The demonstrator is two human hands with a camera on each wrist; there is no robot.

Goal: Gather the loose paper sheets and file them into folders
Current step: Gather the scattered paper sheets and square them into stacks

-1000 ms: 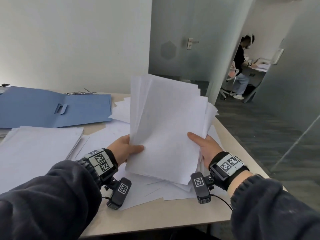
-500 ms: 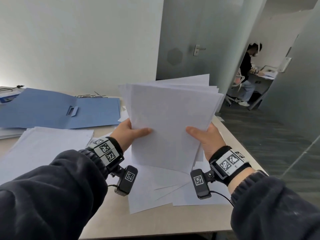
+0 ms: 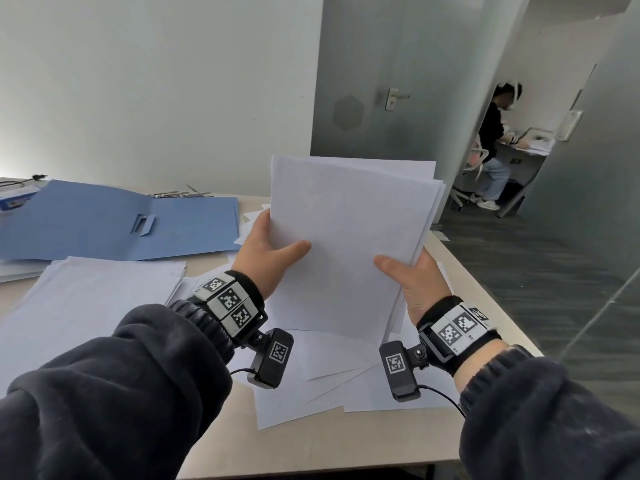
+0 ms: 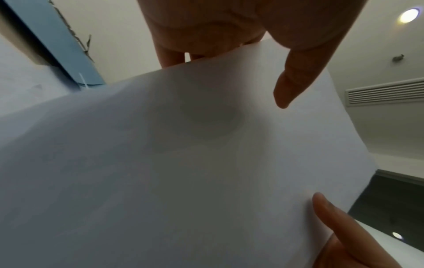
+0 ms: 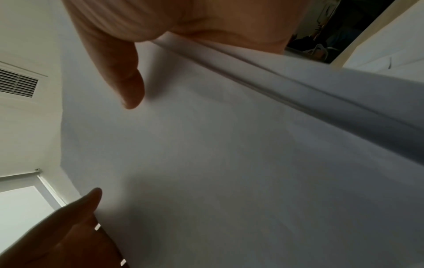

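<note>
A stack of white paper sheets (image 3: 349,233) is held upright above the bench (image 3: 221,441), its lower edge raised clear of a few loose sheets (image 3: 322,386) fanned out flat beneath it. The left hand (image 3: 266,254) grips the stack's left edge and the right hand (image 3: 415,282) its right edge, each with the thumb pressed on the front and the fingers curled behind. To the left lie a flat pile of paper (image 3: 93,299) and, beyond it, an open blue folder (image 3: 114,226).
</note>
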